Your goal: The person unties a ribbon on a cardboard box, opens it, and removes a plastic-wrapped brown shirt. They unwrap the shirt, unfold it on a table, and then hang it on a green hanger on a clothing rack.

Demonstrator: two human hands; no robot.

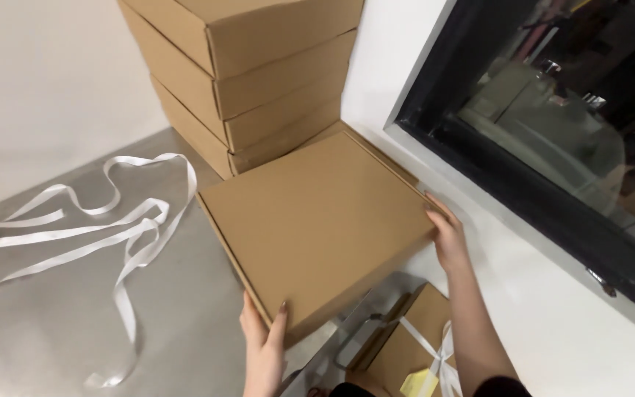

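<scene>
Cardboard is what we have hold of: a flat brown mailer box (317, 224), closed, gripped at two opposite corners. Our left hand (262, 342) clasps the near corner, thumb up along one side edge and fingers along the other, partly open around the corner. Our right hand (446, 235) lies flat and open against the far right corner, fingers stretched along the edge.

We judge the box to be resting on, or just above, another box of the same kind, whose edge shows beyond its far side; we cannot tell whether it is touching. Behind the mailer box rises a stack of like boxes (259, 81), four at least, standing against the white wall, so several boxes appear already piled and this one starts a second, lower pile in front of them.

Left of the mailer box, a loose white ribbon (90, 228) lies in loops on the grey floor, tied to nothing. Near to us, below the mailer box, a smaller brown box tied with white ribbon (413, 342) sits in a clear bag with handles. Right of the mailer box runs a dark-framed window (553, 154).
</scene>
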